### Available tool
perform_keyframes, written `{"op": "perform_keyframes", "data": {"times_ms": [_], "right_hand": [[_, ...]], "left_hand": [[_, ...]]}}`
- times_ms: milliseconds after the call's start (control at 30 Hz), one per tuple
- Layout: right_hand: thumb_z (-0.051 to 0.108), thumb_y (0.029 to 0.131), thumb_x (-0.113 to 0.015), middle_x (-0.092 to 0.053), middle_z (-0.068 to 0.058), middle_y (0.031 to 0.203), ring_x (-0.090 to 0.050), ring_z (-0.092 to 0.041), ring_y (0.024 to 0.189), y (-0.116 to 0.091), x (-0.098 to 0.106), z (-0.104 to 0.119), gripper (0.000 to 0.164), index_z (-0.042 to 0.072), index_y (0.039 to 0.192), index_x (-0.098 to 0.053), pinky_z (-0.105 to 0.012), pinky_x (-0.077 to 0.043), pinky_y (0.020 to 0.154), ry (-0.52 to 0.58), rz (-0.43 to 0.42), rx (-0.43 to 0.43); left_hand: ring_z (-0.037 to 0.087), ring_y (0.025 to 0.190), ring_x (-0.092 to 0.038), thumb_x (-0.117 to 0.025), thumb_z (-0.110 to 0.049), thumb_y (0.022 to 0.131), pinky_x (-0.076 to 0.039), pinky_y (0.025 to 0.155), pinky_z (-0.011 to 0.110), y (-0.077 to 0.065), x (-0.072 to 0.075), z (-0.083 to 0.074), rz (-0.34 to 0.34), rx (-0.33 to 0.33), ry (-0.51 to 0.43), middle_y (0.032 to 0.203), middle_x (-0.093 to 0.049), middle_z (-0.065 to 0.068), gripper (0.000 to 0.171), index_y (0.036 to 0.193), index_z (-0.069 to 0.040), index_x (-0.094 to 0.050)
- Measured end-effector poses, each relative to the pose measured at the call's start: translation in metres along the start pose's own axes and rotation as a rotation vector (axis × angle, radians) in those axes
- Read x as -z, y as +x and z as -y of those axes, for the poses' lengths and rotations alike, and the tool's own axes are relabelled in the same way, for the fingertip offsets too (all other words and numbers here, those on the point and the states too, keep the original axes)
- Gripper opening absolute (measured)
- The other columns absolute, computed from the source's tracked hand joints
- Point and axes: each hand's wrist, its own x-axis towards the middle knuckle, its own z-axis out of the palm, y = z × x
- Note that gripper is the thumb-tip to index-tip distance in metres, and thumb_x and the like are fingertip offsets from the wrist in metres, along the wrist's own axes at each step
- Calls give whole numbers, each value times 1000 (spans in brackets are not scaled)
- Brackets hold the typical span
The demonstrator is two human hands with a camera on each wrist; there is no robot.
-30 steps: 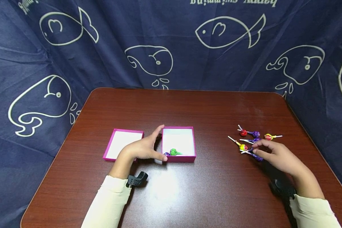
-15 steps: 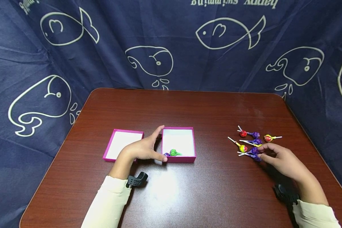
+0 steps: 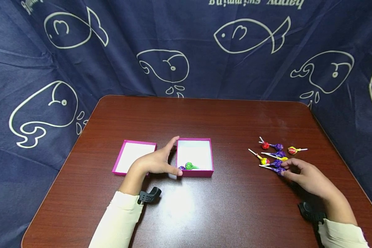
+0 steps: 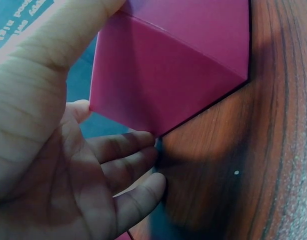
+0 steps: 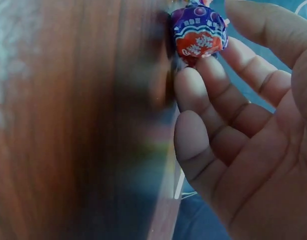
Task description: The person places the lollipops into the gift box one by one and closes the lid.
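My left hand (image 3: 156, 162) holds the left side of a pink box (image 3: 194, 174) with a white inside. Its thumb is on the front wall and a finger reaches the back left corner; the left wrist view shows the pink wall (image 4: 168, 75) close up. A green lollipop (image 3: 189, 166) and a purple lollipop (image 3: 182, 168) lie in the box's front left corner. My right hand (image 3: 307, 175) pinches a purple-wrapped lollipop (image 3: 279, 171) on the right. In the right wrist view, its wrapper (image 5: 199, 32) sits between thumb and fingers, partly cut off by the frame.
Loose lollipops lie beyond the right hand: red (image 3: 265, 145), purple (image 3: 278, 147), yellow-red (image 3: 292, 150), yellow (image 3: 264, 161) and several others. The pink-rimmed box lid (image 3: 133, 156) lies left of the box, white inside up. A blue fish-print cloth (image 3: 198, 75) hangs behind the table (image 3: 229, 117).
My right hand has shifted slightly right and lower, its fingertips closing about the purple lollipop; nearby sticks have shifted a little. The left hand and the box stay put.
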Motion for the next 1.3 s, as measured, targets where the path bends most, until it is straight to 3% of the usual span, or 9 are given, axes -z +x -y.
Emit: {"op": "perform_keyframes", "data": {"times_ms": [533, 967, 1200, 1300], "right_hand": [[5, 92, -69, -58, 2, 80, -50, -4, 71, -1, -5, -3, 12, 6, 102, -63, -24, -40, 59, 53, 38, 43], [3, 90, -70, -58, 5, 81, -51, -3, 72, -2, -2, -3, 13, 8, 100, -64, -22, -40, 60, 71, 12, 87], [-5, 89, -67, -62, 5, 79, -56, -5, 67, -3, 0, -1, 16, 2, 104, -63, -21, -44, 57, 158, 4, 102], [-5, 89, -68, -63, 4, 82, -57, -5, 70, -2, 2, 4, 18, 2, 105, -63, -20, -45, 58, 146, -1, 94]], "left_hand": [[27, 143, -29, -88, -38, 75, -27, 114, 47, 1, 0, 1, -1, 5, 11, 161, -18, 17, 124, 160, -22, 1], [27, 142, -31, -87, -40, 75, -27, 114, 48, 1, 1, 2, 3, 2, 18, 162, -17, 16, 122, 159, -22, 0], [27, 143, -30, -87, -39, 76, -27, 114, 48, 1, 1, 1, 11, 3, 13, 162, -17, 17, 122, 159, -21, 1], [27, 143, -29, -87, -38, 75, -27, 113, 48, 1, 2, 2, 12, 6, 2, 162, -17, 16, 123, 159, -22, 1]]}}
